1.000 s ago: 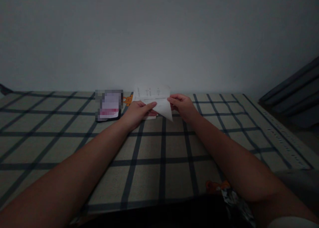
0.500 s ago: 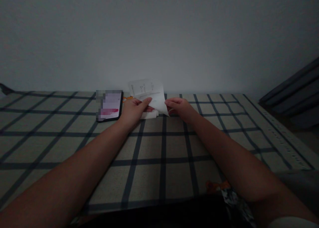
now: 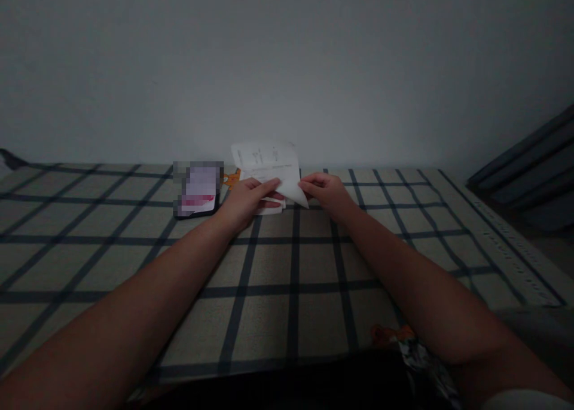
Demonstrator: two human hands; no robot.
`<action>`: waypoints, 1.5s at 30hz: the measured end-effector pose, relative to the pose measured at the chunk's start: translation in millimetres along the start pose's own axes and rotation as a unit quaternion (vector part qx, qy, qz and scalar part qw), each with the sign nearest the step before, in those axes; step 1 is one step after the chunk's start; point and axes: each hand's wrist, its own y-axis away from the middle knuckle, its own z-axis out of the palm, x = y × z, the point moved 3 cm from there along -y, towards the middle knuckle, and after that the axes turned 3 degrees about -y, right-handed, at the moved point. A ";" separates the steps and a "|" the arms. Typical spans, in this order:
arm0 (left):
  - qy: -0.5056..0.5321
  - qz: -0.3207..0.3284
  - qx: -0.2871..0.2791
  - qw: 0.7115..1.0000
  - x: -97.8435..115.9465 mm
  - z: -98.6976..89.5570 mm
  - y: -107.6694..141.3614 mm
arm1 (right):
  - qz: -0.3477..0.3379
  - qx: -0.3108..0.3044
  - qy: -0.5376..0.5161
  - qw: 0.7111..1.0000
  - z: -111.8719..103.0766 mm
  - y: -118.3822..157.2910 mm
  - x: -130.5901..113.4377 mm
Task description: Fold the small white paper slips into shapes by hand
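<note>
Head view: folded paper [image 3: 273,168] between left hand [image 3: 244,199] and right hand [image 3: 329,193] grips.

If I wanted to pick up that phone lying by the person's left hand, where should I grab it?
Probably by its two long edges, coming from above. The phone lies flat, screen up, on the checked cloth, so only its thin sides offer a grip. Its left side looks freest; the left hand holding the paper crowds the right.
</note>
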 end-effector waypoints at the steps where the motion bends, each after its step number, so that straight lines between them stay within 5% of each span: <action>1: -0.013 -0.012 -0.009 1.000 -1.4 0.7 0.4 | -0.004 0.002 0.005 1.000 -0.2 0.2 -0.8; 8: -0.047 -0.011 -0.017 0.999 -7.1 -1.5 0.8 | 0.002 0.001 -0.030 1.000 1.8 -1.1 2.7; 15: -0.064 0.015 0.034 0.997 0.5 -3.7 2.2 | 0.068 -0.017 -0.120 0.990 4.5 -3.8 7.2; 25: -0.141 0.067 0.027 0.987 -3.7 -11.3 -0.1 | 0.070 -0.063 -0.052 0.994 3.7 -1.5 7.3; 34: -0.045 0.011 -0.009 0.999 -3.5 -3.4 0.2 | -0.007 -0.038 0.010 0.999 6.0 3.5 -9.6; 45: -0.107 -0.019 -0.060 0.992 -7.7 -3.2 0.6 | -0.025 -0.027 0.039 0.999 8.5 4.5 -15.7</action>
